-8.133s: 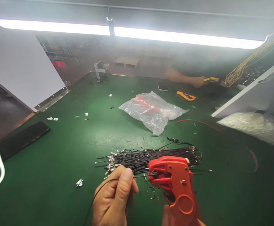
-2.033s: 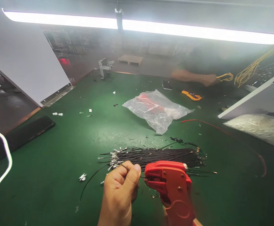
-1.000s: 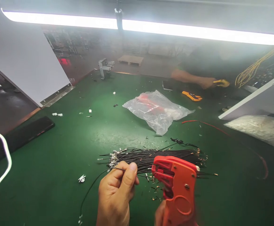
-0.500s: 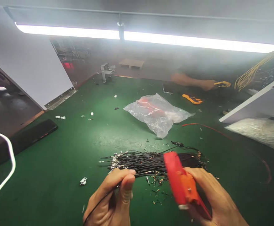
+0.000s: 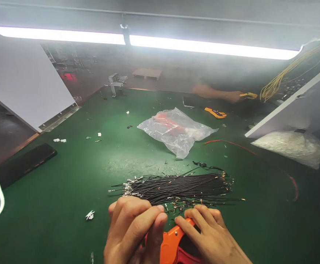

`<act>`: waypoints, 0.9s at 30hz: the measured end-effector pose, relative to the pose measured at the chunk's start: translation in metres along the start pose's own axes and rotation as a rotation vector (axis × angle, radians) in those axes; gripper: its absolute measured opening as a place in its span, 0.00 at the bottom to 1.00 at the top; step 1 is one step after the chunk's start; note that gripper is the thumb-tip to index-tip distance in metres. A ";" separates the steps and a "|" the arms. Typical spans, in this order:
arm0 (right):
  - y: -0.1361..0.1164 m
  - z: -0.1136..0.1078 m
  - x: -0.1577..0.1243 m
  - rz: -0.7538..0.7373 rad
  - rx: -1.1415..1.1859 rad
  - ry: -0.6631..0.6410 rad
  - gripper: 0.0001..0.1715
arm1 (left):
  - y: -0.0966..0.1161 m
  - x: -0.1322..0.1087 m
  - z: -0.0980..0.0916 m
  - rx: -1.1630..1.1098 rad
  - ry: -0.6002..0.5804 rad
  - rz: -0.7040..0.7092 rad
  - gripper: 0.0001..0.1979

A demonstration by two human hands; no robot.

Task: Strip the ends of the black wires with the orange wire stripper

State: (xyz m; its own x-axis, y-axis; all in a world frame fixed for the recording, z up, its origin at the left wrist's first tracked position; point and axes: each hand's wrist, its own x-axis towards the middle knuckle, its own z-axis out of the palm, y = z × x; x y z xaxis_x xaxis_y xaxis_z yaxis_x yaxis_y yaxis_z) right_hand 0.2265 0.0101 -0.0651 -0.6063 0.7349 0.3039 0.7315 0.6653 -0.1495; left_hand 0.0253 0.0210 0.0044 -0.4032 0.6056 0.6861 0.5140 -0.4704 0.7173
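My left hand [image 5: 136, 227] is closed in a pinch at the bottom middle, with a thin black wire between thumb and index finger; only a short bit of it seems to show at the fingertips. Close beside it, my right hand [image 5: 204, 229] is wrapped round an orange and red wire stripper [image 5: 171, 244]. The tool's red head is mostly hidden behind my left fingers, so I cannot tell whether the wire is in its jaws. Just beyond both hands lies a bundle of black wires [image 5: 176, 187], silver terminals at the left end and copper ends at the right.
A clear plastic bag [image 5: 176, 132] with red and white contents lies mid-table. Behind it are a yellow-orange tool [image 5: 215, 113] and a co-worker's arm [image 5: 217, 93] holding a yellow tool [image 5: 248, 95]. A red wire [image 5: 226, 141] curves at right. Wire scraps and white connectors [image 5: 90, 215] are scattered about.
My right hand has brought the wire stripper down and left, against my left hand. My left hand has turned so its knuckles face up. The view has shifted slightly right.
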 end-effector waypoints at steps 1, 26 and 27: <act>0.000 0.002 -0.001 0.014 0.019 -0.006 0.35 | 0.002 0.001 0.000 0.038 0.006 0.032 0.08; -0.006 -0.051 0.030 0.092 0.567 0.353 0.11 | 0.016 -0.042 0.039 0.250 0.051 0.313 0.24; -0.005 -0.050 0.031 0.090 0.567 0.368 0.11 | 0.018 -0.044 0.044 0.242 0.143 0.306 0.26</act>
State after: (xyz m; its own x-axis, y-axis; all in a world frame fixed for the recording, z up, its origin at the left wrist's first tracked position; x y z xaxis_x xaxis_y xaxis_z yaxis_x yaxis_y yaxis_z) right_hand 0.2193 0.0226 -0.0079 -0.3318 0.7647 0.5524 0.4363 0.6436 -0.6288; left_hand 0.0856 0.0139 -0.0182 -0.2965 0.3578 0.8855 0.7829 -0.4399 0.4399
